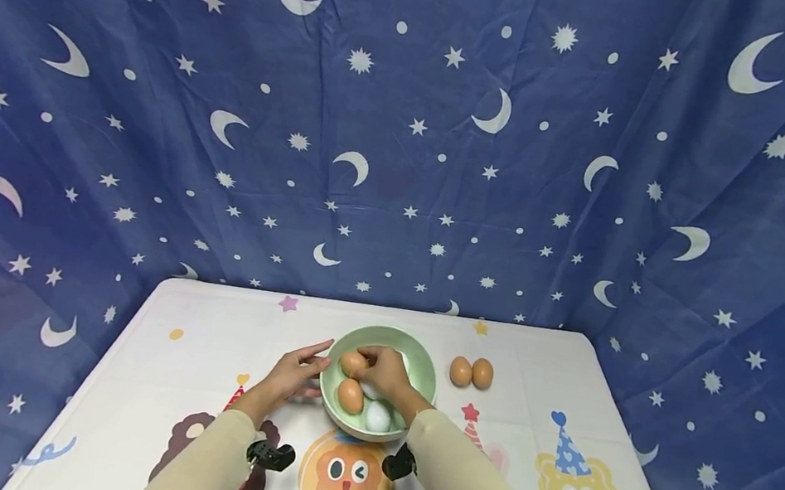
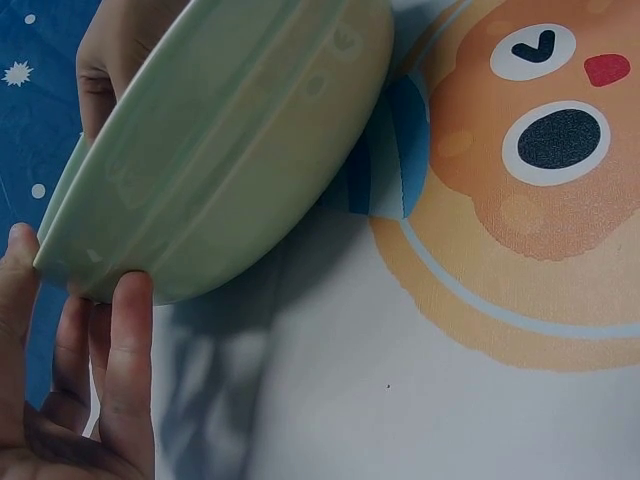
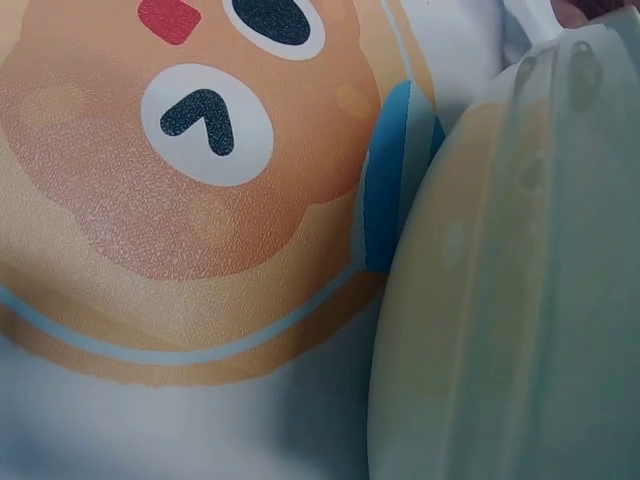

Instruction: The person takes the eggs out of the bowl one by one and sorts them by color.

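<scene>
A pale green bowl stands on the table, holding brown and white eggs. My right hand reaches into it from the right, its fingers gripping a brown egg near the left inner wall. Just below that lies a second brown egg, with a white egg beside it. More white shows partly hidden under the hand. At the bowl's left side, my left hand touches the outer wall with extended fingers. The left wrist view shows its thumb at the rim and its fingertips against the bowl.
Two brown eggs, a left one and a right one, lie side by side to the right of the bowl. The white tablecloth carries printed cartoon figures. A blue curtain with moons and stars hangs behind the table.
</scene>
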The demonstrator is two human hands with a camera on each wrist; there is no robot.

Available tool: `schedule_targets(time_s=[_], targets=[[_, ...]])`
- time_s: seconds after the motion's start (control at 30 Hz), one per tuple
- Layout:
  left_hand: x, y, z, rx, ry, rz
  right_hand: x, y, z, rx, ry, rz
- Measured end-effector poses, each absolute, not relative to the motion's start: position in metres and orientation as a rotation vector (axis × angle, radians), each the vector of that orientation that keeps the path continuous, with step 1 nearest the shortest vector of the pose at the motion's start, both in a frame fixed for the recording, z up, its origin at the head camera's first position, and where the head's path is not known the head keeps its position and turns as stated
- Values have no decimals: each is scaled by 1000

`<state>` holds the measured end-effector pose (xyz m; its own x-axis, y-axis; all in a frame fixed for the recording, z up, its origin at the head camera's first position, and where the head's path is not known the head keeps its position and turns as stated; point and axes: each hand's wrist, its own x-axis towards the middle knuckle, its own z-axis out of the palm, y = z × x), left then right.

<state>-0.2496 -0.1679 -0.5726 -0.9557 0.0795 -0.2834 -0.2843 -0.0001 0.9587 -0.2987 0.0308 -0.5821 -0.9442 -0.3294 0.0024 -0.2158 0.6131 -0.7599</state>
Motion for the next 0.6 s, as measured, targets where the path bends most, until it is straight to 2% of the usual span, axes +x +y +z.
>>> schedule_targets(time_s=[0.6], targets=[[-252,-168,-575,-232,2052,2015,-293,43,-558,-443,2525,-1412]])
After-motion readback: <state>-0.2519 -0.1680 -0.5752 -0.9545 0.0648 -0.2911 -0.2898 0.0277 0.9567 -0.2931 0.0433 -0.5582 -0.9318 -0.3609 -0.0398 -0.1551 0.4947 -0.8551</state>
